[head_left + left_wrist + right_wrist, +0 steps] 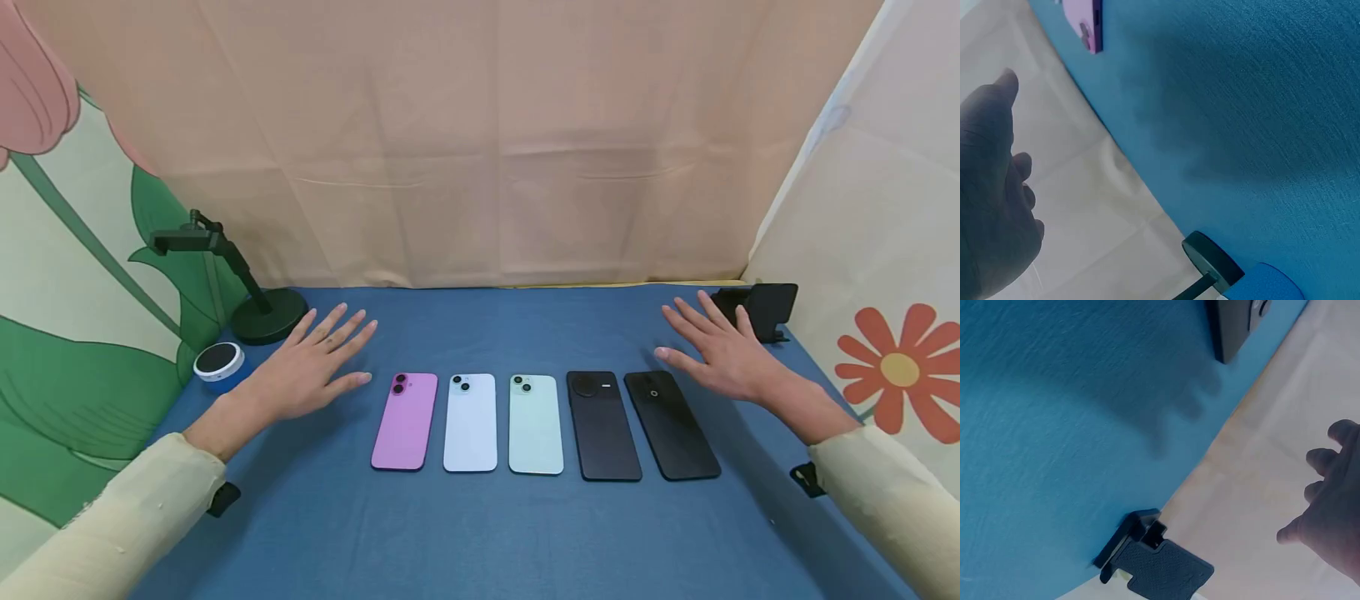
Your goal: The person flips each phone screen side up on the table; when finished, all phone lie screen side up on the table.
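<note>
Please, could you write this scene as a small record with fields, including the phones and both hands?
Surface: blue tablecloth
Phones, left to right: pink smartphone, white smartphone, mint-green smartphone, dark smartphone with large round camera, black smartphone
Phone pose: flat, backs up, cameras at far end
Left hand: raised, fingers spread, holding nothing
Right hand: raised, fingers spread, holding nothing
Back left: black round-based stand, blue-and-white round device
Back right: black folding stand

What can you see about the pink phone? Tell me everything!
The pink phone lies flat, back up, on the blue cloth, so its screen is hidden. It looks smooth, with rounded corners and two dark camera lenses at its far left corner. It's beside the pale blue phone, with a gap between. The left hand hovers nearby, not touching it.
</note>
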A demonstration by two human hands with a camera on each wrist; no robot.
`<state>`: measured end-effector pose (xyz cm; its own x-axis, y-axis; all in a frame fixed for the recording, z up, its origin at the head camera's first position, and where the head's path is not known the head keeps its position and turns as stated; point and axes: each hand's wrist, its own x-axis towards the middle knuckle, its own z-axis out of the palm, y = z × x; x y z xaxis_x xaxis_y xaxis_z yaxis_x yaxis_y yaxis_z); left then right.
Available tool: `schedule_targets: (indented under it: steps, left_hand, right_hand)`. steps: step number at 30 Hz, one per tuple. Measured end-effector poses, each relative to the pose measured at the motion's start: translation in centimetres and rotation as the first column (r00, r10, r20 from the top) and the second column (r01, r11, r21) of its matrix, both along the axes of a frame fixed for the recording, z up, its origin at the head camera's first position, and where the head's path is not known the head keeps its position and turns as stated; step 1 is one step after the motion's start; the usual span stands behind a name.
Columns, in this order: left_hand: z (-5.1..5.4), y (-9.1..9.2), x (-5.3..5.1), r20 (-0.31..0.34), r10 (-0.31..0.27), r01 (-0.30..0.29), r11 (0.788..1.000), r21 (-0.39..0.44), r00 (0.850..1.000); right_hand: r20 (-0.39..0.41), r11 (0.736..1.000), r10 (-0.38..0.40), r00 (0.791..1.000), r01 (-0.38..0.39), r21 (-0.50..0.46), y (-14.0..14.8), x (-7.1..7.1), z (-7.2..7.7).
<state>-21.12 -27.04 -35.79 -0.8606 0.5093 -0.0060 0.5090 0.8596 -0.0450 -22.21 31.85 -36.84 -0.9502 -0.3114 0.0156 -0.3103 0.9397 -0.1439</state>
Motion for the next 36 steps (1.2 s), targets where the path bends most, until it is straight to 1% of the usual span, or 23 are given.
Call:
schedule_targets:
  steps: [2, 4, 6, 7, 9, 10, 11, 13, 15, 17, 19, 20, 21, 23, 24, 27, 29, 32, 33, 34, 36]
  left_hand:
    - [0.0, 0.0, 0.1, 0.008, 0.008, -0.008, 0.999, 0.034, 1.000]
    - [0.0, -0.1, 0.2, 0.044, 0.021, -0.025, 0.996, 0.085, 0.999]
    - [0.0, -0.2, 0.3, 0.106, 0.047, -0.062, 0.988, 0.140, 0.993]
    - [0.1, -0.3, 0.5, 0.158, 0.065, -0.092, 0.980, 0.174, 0.985]
    - [0.3, -0.5, 0.7, 0.268, 0.092, -0.159, 0.957, 0.242, 0.959]
    - [0.3, -0.6, 0.8, 0.316, 0.100, -0.191, 0.943, 0.272, 0.944]
    - [0.5, -0.6, 0.9, 0.366, 0.106, -0.226, 0.926, 0.302, 0.925]
    - [0.7, -0.7, 1.2, 0.443, 0.107, -0.281, 0.895, 0.347, 0.890]
    - [0.7, -0.6, 1.4, 0.487, 0.087, -0.304, 0.870, 0.387, 0.869]
    - [0.8, -0.4, 1.7, 0.520, 0.067, -0.323, 0.849, 0.418, 0.851]
    - [0.7, -0.2, 2.1, 0.541, 0.037, -0.323, 0.835, 0.445, 0.840]
    - [0.6, 0.0, 2.3, 0.551, 0.022, -0.324, 0.829, 0.457, 0.834]
    - [0.5, 0.2, 2.5, 0.559, 0.016, -0.325, 0.827, 0.458, 0.829]
    - [0.1, 0.5, 3.0, 0.563, 0.020, -0.322, 0.836, 0.444, 0.826]
    - [-0.1, 0.7, 3.3, 0.561, 0.022, -0.317, 0.843, 0.435, 0.828]
    - [-0.9, 1.0, 4.0, 0.556, 0.057, -0.322, 0.862, 0.391, 0.829]
    - [-1.4, 1.3, 4.5, 0.547, 0.070, -0.317, 0.872, 0.372, 0.834]
    - [-2.2, 1.7, 5.0, 0.540, 0.079, -0.310, 0.882, 0.354, 0.838]
    - [-2.5, 1.9, 5.2, 0.533, 0.083, -0.307, 0.886, 0.347, 0.842]
    - [-2.7, 2.0, 5.4, 0.528, 0.086, -0.303, 0.891, 0.339, 0.845]
    - [-3.0, 2.3, 5.7, 0.524, 0.106, -0.308, 0.898, 0.314, 0.845]
  right_hand:
    - [-0.001, 1.000, 0.007, 1.000, -0.007, -0.012, -0.3, 0.0, 0.2]
    - [0.015, 0.999, 0.016, 1.000, -0.015, -0.052, -0.8, -0.1, 0.5]
    - [0.066, 0.991, 0.025, 0.998, -0.017, -0.131, -1.4, -0.2, 1.0]
    - [0.095, 0.984, 0.026, 0.995, -0.009, -0.178, -1.9, -0.3, 1.2]
    - [0.165, 0.959, 0.035, 0.986, 0.013, -0.284, -2.9, -0.4, 1.7]
    - [0.197, 0.939, 0.046, 0.979, 0.025, -0.343, -3.5, -0.4, 1.9]
    - [0.222, 0.921, 0.063, 0.973, 0.030, -0.389, -4.2, -0.5, 2.0]
    - [0.253, 0.876, 0.120, 0.960, 0.018, -0.482, -5.9, -0.7, 2.0]
    - [0.277, 0.826, 0.200, 0.940, -0.010, -0.564, -7.8, -1.0, 2.0]
    - [0.301, 0.782, 0.277, 0.913, -0.032, -0.622, -10.1, -1.2, 1.9]
    - [0.335, 0.755, 0.328, 0.883, -0.032, -0.655, -12.5, -1.3, 1.8]
    - [0.354, 0.749, 0.343, 0.870, -0.027, -0.662, -13.7, -1.3, 1.7]
    - [0.371, 0.746, 0.357, 0.857, -0.023, -0.665, -14.9, -1.4, 1.6]
    - [0.408, 0.749, 0.374, 0.833, -0.012, -0.663, -17.5, -1.3, 1.2]
    - [0.424, 0.753, 0.378, 0.823, -0.007, -0.658, -18.7, -1.3, 1.0]
    - [0.464, 0.758, 0.393, 0.794, 0.006, -0.652, -22.0, -1.3, 0.1]
    - [0.489, 0.762, 0.396, 0.777, 0.019, -0.647, -23.8, -1.2, -0.4]
    - [0.514, 0.775, 0.399, 0.759, 0.020, -0.632, -25.9, -1.1, -1.0]
    - [0.518, 0.779, 0.400, 0.756, 0.017, -0.627, -26.4, -1.1, -1.2]
    - [0.522, 0.783, 0.400, 0.753, 0.015, -0.622, -26.9, -1.1, -1.4]
    - [0.526, 0.796, 0.395, 0.753, 0.006, -0.606, -27.9, -1.2, -1.8]
